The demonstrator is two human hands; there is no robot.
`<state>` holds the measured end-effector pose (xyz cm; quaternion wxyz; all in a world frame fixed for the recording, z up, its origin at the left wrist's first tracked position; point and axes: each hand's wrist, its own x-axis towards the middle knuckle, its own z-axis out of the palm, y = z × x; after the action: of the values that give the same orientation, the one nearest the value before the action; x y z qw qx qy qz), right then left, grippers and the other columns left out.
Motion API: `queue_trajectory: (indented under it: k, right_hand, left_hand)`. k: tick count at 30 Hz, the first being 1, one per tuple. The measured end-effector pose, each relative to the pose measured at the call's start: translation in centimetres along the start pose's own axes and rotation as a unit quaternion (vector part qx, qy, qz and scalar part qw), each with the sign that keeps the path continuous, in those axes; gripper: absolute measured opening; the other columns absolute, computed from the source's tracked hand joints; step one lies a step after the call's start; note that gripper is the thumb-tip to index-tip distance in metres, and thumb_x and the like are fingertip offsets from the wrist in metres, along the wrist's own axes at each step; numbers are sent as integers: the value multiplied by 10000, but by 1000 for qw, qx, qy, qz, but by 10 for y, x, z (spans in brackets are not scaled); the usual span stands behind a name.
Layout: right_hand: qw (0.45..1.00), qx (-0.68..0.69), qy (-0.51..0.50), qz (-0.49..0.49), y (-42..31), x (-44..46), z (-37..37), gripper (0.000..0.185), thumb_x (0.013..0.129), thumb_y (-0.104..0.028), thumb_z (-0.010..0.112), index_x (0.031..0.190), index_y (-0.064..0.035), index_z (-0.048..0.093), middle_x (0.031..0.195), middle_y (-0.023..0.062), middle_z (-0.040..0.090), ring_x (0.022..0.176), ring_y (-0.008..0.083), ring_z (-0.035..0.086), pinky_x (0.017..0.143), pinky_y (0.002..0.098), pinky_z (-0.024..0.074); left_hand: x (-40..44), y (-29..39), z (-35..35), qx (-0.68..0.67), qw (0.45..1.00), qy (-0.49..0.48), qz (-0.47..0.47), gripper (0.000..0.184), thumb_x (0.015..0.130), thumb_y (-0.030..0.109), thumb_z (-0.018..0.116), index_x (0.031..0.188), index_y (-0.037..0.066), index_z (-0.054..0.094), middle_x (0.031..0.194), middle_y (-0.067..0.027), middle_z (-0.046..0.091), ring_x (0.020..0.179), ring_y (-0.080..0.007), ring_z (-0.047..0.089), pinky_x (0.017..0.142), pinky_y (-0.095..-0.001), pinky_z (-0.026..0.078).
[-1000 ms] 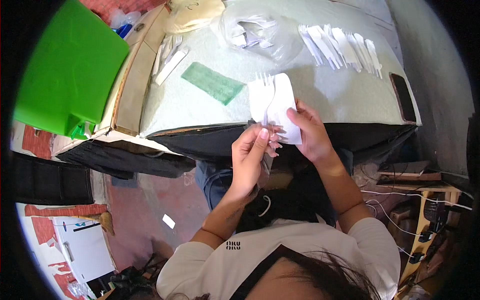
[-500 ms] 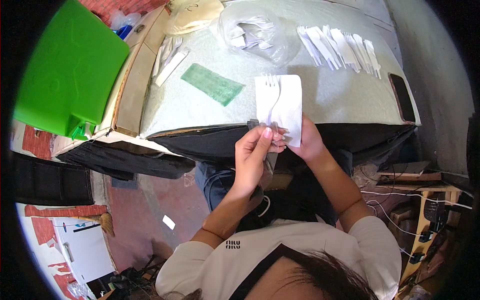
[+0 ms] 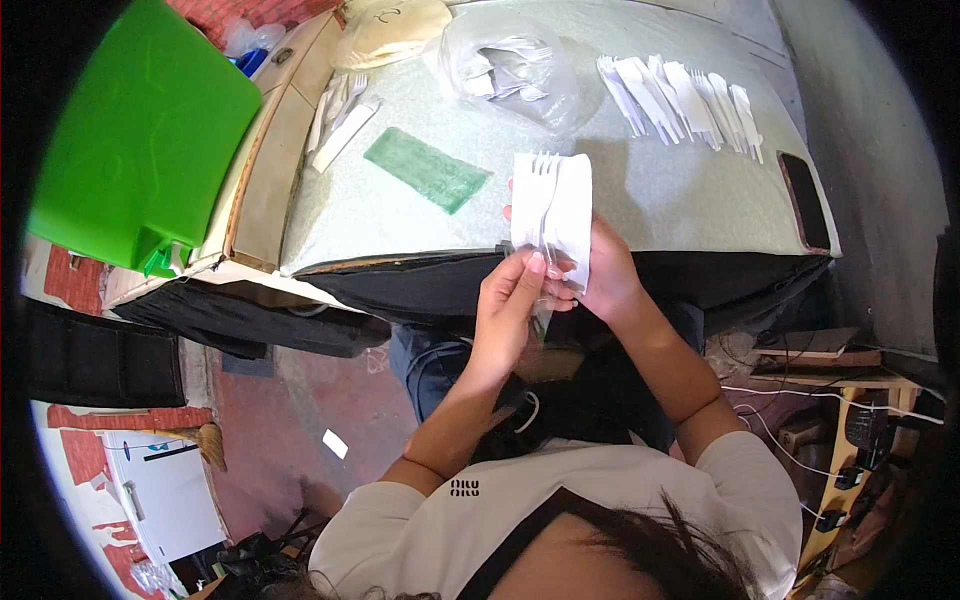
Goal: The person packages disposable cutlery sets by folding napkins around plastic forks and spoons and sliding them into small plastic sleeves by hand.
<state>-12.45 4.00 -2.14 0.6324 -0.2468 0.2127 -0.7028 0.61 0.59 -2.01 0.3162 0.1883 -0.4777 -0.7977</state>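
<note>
A white plastic fork [image 3: 545,185] lies tines up along a white paper napkin [image 3: 573,205], just over the table's front edge. My left hand [image 3: 507,305] is closed, thumb and fingers pinching the fork's handle end, with a piece of clear plastic [image 3: 543,322] around the fingers and hanging below. Behind the napkin, my right hand [image 3: 612,280] curls round it from the right; its fingertips show past the napkin's left edge. The napkin bends inward around the fork. Part of the handle is hidden by the left fingers.
A green rectangular sheet [image 3: 428,170] lies on the table [image 3: 380,225]. Farther back are a clear bag [image 3: 505,75] of white plastic cutlery and a row of napkin-and-cutlery sets [image 3: 680,100]. A phone [image 3: 803,200] rests at the right edge; a green container [image 3: 140,130] stands left.
The napkin has gone from flat and wide to narrower and curved about the fork. My right fingers have come round to its left edge. The left hand has barely moved.
</note>
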Motion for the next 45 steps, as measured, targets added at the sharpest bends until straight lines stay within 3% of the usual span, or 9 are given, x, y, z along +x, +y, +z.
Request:
queue_trajectory:
  k: [3,8,15,21,26,30,33,38,45]
  right_hand:
    - [998,-9,67,-9,1,1,9,414,933,-275,366,1222,19,405,1024,131,584,590,90,517,479,218,436]
    - [999,25,26,-34,7,7,4,441,932,-243,365,1290,14,333,1224,161,481,945,190,543,774,291,457]
    - [998,23,4,-55,16,8,-4,438,940,-197,355,1321,7,287,1324,156,389,1187,272,430,981,374,357]
    - [997,-8,61,-35,10,5,11,400,945,-215,369,1277,8,350,1283,145,433,1140,256,470,928,367,404]
    - [992,-23,102,-78,-1,11,-3,376,941,-229,387,1224,18,406,1210,134,498,1077,227,517,896,340,424]
    - [988,-11,124,-93,-20,12,-5,351,934,-210,404,1173,42,456,1137,152,549,1053,217,537,903,328,424]
    - [993,4,95,-71,-24,11,6,336,928,-187,415,1163,47,461,1127,170,555,1029,221,553,897,329,433]
    - [992,-79,39,-94,-19,10,17,348,934,-162,381,1208,48,427,1228,189,478,1116,261,491,964,369,384]
    - [978,-130,60,-149,-25,4,21,292,918,-139,427,1157,23,473,1098,105,543,988,190,532,897,345,390]
  left_hand:
    - [1,0,2,-13,1000,11,0,263,939,232,426,824,30,550,737,-18,550,585,-46,463,519,-175,379]
    - [2,-11,-6,11,1000,21,15,239,939,222,431,822,59,560,593,64,397,471,-10,284,424,-182,170]
    - [-1,-12,-11,31,997,59,-28,248,931,251,443,842,48,553,612,45,398,505,-35,321,441,-192,231]
    - [3,-28,-11,130,982,73,119,258,923,234,459,831,27,582,779,-12,452,544,-52,404,458,-188,323]
    - [-9,-3,-39,84,989,-77,-91,242,911,198,483,894,-7,611,992,-64,480,662,-69,496,526,-176,400]
    - [-15,13,-45,181,978,-76,-66,276,910,231,465,813,8,595,1168,-138,495,900,-153,568,713,-269,460]
    - [0,11,-55,196,977,-47,75,270,913,200,477,829,-23,606,1084,-107,500,855,-138,534,789,-259,399]
    - [6,25,-34,1,998,-50,-48,242,904,183,487,830,8,637,909,-32,575,867,-100,500,781,-233,364]
    - [5,6,-26,141,984,15,105,224,894,152,504,888,-30,634,899,-57,562,804,-112,490,731,-229,378]
